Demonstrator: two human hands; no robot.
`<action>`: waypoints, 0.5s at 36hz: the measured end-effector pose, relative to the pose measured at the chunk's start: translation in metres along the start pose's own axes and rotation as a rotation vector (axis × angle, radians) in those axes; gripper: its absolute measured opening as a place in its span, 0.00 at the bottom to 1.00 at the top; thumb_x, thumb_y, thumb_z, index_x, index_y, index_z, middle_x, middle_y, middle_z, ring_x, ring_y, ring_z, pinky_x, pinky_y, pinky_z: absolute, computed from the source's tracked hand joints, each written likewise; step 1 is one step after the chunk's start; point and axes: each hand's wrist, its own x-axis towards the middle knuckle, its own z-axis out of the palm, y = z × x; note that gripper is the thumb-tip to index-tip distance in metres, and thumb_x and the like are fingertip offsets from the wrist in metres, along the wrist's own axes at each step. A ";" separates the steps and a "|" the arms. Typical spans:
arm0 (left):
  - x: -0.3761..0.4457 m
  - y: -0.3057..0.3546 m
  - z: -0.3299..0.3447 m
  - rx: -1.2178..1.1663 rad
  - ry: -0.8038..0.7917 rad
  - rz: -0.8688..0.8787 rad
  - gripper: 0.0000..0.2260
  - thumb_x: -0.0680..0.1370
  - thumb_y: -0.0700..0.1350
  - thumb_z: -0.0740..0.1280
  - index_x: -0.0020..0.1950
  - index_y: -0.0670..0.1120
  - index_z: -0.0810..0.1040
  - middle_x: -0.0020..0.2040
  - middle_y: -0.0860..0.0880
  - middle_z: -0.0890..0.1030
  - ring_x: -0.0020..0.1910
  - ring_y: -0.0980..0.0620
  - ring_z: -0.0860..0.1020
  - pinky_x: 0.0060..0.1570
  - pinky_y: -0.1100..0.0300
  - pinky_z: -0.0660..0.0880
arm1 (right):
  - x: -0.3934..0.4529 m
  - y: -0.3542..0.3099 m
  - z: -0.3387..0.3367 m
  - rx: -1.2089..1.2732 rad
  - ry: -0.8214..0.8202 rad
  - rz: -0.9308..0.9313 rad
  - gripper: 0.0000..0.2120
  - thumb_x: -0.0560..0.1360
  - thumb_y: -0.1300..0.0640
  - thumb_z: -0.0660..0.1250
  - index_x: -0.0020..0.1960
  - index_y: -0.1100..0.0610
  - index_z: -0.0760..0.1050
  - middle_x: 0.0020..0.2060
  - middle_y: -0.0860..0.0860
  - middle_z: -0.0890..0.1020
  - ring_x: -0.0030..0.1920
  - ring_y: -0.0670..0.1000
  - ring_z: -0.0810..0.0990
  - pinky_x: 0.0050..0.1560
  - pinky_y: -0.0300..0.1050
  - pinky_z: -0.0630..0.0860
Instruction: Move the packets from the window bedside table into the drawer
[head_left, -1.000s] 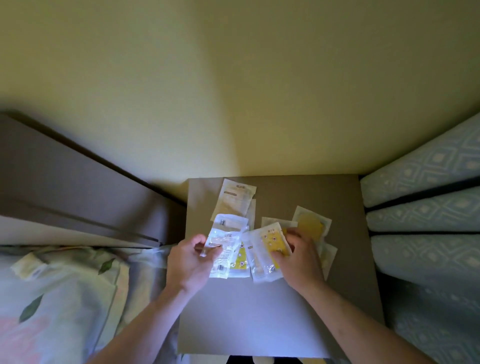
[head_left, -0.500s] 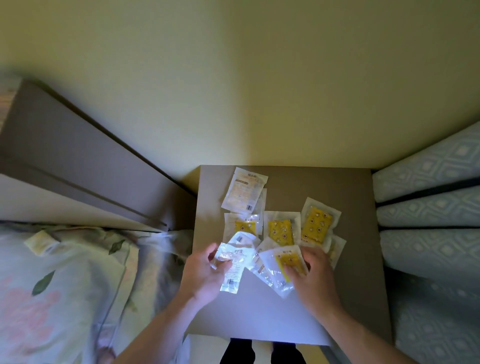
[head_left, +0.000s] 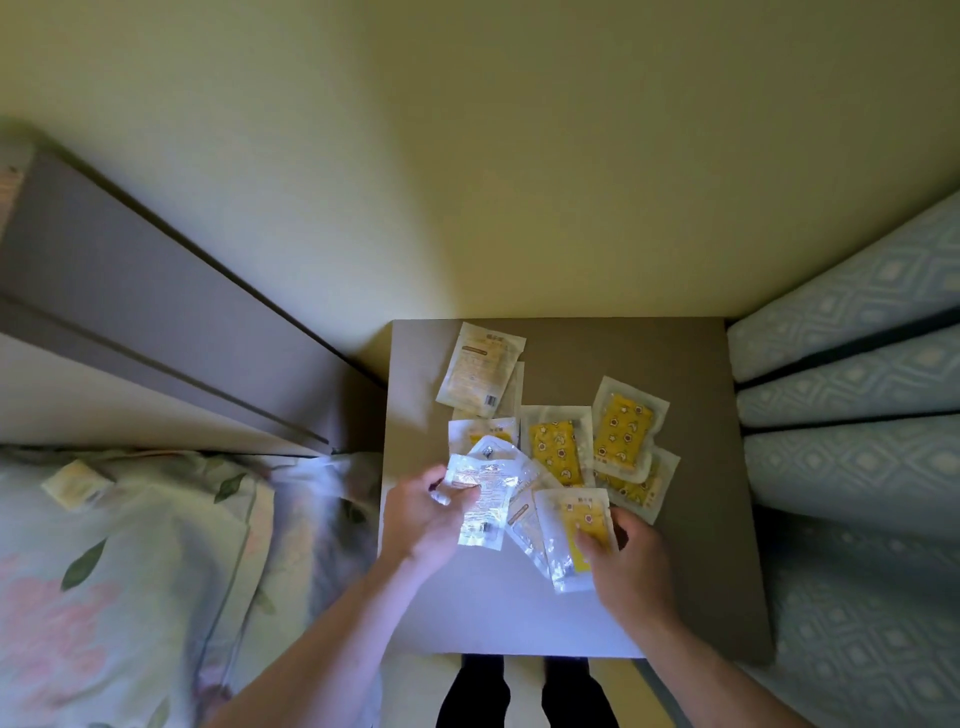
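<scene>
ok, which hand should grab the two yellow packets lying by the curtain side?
Right, probably. The right hand sits just below those packets, though it holds a packet. The left hand grips another packet farther away.

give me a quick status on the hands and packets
Left hand pinches a clear packet. Right hand grips a yellow packet. More packets lie on the bedside table; drawer not in view.

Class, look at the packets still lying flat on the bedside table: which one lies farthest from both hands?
The pale packet at the table's back left, nearest the wall. It shows its printed, barcoded back; the others nearer the hands show yellow fronts.
</scene>
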 end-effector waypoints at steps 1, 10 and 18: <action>-0.003 -0.001 -0.003 -0.004 0.004 0.008 0.09 0.71 0.47 0.79 0.42 0.48 0.80 0.36 0.53 0.79 0.34 0.55 0.73 0.33 0.71 0.68 | -0.002 -0.003 -0.002 0.020 -0.003 0.014 0.09 0.74 0.59 0.75 0.51 0.49 0.80 0.43 0.42 0.84 0.43 0.42 0.82 0.37 0.36 0.74; -0.060 -0.005 -0.049 -0.029 -0.037 0.098 0.09 0.70 0.49 0.79 0.45 0.51 0.81 0.40 0.49 0.83 0.40 0.47 0.79 0.39 0.56 0.78 | -0.035 -0.028 -0.032 0.008 -0.100 0.108 0.06 0.75 0.59 0.75 0.45 0.48 0.81 0.41 0.44 0.85 0.44 0.48 0.84 0.36 0.39 0.74; -0.146 0.035 -0.114 0.017 -0.046 0.146 0.10 0.70 0.45 0.78 0.40 0.51 0.77 0.36 0.55 0.80 0.35 0.54 0.78 0.33 0.61 0.75 | -0.108 -0.094 -0.091 -0.048 -0.181 -0.015 0.03 0.72 0.58 0.78 0.43 0.52 0.84 0.36 0.47 0.87 0.40 0.50 0.85 0.40 0.43 0.77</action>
